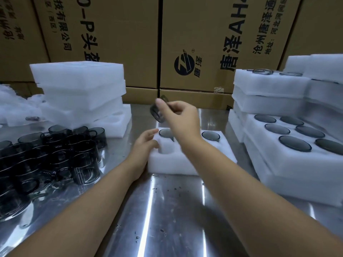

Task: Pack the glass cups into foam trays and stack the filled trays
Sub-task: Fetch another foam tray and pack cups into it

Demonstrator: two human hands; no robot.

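Observation:
A white foam tray [172, 165] lies in the middle of the steel table, with dark glass cups seated in its far holes, one at the left [165, 133] and one at the right [210, 135]. My right hand [181, 115] hovers above the tray and pinches a smoky glass cup [157, 110], which is tilted and blurred. My left hand [143, 147] rests on the tray's left edge with its fingers relaxed. Several loose dark glass cups [55, 154] with handles crowd the table at the left.
Empty foam trays [79, 86] are stacked at the back left. Filled trays [297, 145] are piled at the right, with more behind [269, 86]. Cardboard boxes [194, 43] wall off the back. Bare steel table [167, 219] lies near me.

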